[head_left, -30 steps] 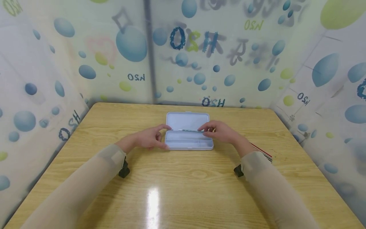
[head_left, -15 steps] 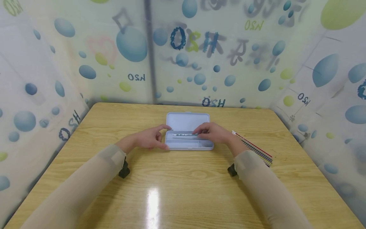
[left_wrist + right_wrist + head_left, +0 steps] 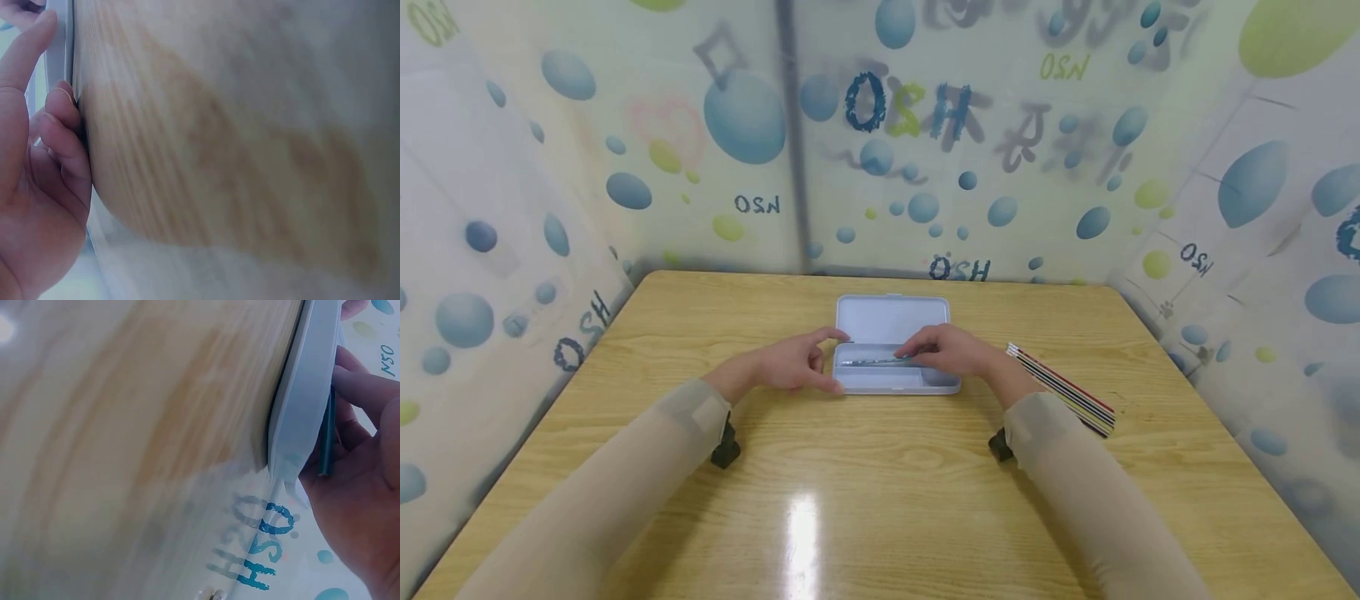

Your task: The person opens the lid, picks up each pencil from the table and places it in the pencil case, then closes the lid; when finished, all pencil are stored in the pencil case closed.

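A pale lilac pencil case (image 3: 876, 381) lies open on the table, its lid (image 3: 891, 318) tipped back behind it. At its left end my left hand (image 3: 786, 362) holds it, index finger by the hinge corner and thumb at the front corner. Its other fingers are curled, as the left wrist view shows. My right hand (image 3: 951, 350) pinches a greenish patterned pencil (image 3: 868, 363), which lies lengthwise in the long rear compartment. The pencil's dark green end (image 3: 326, 447) shows under the palm in the right wrist view. Part of it is hidden by the fingers.
Several striped pencils (image 3: 1063, 392) lie side by side, slanted, on the wooden table (image 3: 895, 492) beside my right forearm. Printed fabric walls (image 3: 865, 200) stand behind the table and on both sides. A dark wrist camera (image 3: 726, 446) hangs under the left cuff.
My right hand has moved left and toward me, lowering the pencil from the hinge line into the rear compartment. More of the loose pencils now show. The left hand has stayed put.
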The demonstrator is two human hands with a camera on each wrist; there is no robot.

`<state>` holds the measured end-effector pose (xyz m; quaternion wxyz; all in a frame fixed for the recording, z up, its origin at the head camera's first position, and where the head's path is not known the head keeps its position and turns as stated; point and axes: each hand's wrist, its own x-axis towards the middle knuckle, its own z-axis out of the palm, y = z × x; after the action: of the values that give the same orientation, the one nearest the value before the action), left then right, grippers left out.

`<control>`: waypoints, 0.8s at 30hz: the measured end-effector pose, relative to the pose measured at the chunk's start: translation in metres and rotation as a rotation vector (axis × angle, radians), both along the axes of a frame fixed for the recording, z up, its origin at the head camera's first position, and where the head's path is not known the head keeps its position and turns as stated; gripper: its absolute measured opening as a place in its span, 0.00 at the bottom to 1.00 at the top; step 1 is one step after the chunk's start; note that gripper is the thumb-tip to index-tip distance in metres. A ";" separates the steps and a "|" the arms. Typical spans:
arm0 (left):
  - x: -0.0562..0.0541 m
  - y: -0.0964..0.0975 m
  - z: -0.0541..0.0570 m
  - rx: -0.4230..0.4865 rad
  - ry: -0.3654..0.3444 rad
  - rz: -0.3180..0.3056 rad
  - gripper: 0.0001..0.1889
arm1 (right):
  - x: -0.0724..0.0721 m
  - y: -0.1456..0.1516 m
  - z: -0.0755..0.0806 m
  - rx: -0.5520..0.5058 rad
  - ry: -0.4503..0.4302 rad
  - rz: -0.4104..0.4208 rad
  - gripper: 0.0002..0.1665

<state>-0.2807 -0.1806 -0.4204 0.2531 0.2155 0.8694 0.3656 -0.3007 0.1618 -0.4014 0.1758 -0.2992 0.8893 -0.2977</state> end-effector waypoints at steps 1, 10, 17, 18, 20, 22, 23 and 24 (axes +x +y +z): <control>0.000 0.000 0.000 -0.003 0.001 0.000 0.50 | 0.000 -0.001 0.000 0.005 0.003 0.003 0.17; 0.000 0.000 0.000 0.001 -0.004 -0.008 0.50 | 0.000 -0.005 0.002 0.021 -0.003 0.026 0.18; 0.001 0.000 0.001 0.002 -0.003 -0.008 0.50 | 0.001 -0.008 0.002 0.045 0.001 0.023 0.19; 0.001 0.000 0.001 0.002 -0.003 -0.007 0.50 | 0.001 -0.008 0.002 0.046 -0.001 0.018 0.19; 0.000 0.000 0.001 0.002 -0.002 -0.004 0.49 | 0.002 -0.008 0.002 0.045 -0.009 0.010 0.19; 0.000 0.000 0.000 0.002 0.000 -0.003 0.49 | 0.003 -0.008 0.003 0.045 -0.009 0.006 0.19; 0.000 0.000 0.000 0.001 0.001 -0.003 0.49 | 0.003 -0.008 0.003 0.044 -0.011 0.003 0.18; 0.000 0.000 0.000 0.001 0.001 -0.001 0.49 | 0.003 -0.007 0.003 0.041 -0.011 0.001 0.18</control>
<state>-0.2804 -0.1804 -0.4207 0.2529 0.2164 0.8691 0.3659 -0.2978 0.1545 -0.3989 0.1867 -0.2943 0.8942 -0.2809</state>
